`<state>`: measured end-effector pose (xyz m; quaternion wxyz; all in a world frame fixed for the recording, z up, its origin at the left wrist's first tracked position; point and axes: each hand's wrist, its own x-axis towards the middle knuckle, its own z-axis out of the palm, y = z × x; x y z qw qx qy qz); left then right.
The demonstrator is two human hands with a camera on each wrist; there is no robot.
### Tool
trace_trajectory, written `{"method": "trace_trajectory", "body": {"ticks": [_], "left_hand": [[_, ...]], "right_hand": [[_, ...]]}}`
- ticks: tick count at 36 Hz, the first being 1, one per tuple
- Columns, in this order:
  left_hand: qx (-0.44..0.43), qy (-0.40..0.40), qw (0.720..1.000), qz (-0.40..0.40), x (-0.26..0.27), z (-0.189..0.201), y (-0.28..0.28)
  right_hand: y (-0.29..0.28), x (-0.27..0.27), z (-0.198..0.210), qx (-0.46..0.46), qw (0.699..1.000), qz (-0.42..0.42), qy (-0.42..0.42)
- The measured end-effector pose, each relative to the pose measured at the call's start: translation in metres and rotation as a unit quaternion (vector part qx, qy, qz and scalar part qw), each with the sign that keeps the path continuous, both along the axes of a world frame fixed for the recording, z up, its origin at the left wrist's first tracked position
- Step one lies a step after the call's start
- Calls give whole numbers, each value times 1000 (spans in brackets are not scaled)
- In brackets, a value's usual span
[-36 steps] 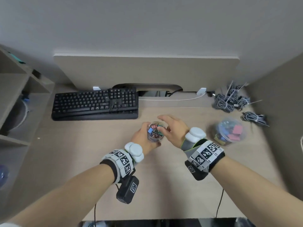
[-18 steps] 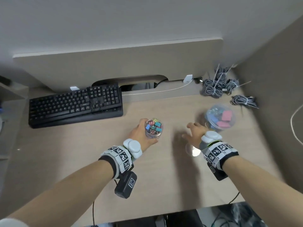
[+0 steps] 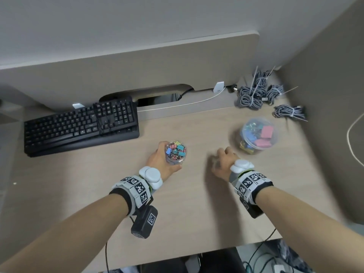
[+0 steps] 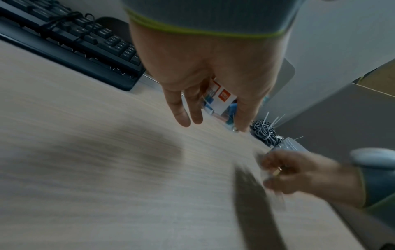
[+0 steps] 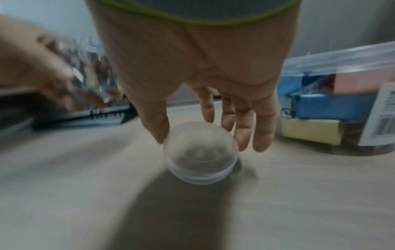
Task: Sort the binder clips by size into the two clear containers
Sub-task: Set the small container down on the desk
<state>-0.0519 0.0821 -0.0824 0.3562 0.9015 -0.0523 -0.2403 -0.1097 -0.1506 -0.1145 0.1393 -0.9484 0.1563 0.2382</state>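
Note:
My left hand [image 3: 159, 160] grips a small clear container [image 3: 175, 153] of small coloured binder clips, standing open-topped on the desk. Its label [image 4: 222, 101] shows between my fingers in the left wrist view. To the right, my right hand [image 3: 224, 162] holds a round clear lid [image 5: 200, 152] between thumb and fingers, low at the desk surface. Just beyond that hand stands a larger clear container [image 3: 258, 134] holding big pink, blue and yellow binder clips [image 5: 329, 108]. Motion blurs both wrist views.
A black keyboard [image 3: 78, 125] lies at the back left. Several grey cable bundles [image 3: 256, 93] sit at the back right, near a side partition [image 3: 325, 75]. The desk's front edge [image 3: 197, 255] runs close below my forearms.
My right hand has left the top of the small container and moved right and down to the desk with the clear lid. The left hand keeps its grip.

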Motion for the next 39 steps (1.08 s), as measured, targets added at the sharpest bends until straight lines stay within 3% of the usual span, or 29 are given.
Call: {"method": "trace_trajectory", "body": {"ticks": [8, 11, 17, 24, 30, 39], "left_hand": [[-50, 7, 999, 16, -6, 18, 3], [-65, 0, 998, 25, -11, 26, 5], [-104, 19, 994, 40, -16, 42, 13], [-134, 27, 990, 46, -22, 57, 30], [-146, 35, 987, 63, -21, 61, 42], [-136, -14, 989, 62, -22, 69, 41]], "right_hand": [[35, 37, 87, 184, 967, 19, -173], [59, 43, 109, 220, 956, 54, -188], [88, 41, 121, 204, 955, 142, -161], [112, 39, 137, 159, 960, 184, -138], [118, 43, 145, 185, 960, 175, -114], [125, 49, 140, 100, 978, 100, -156]]}}
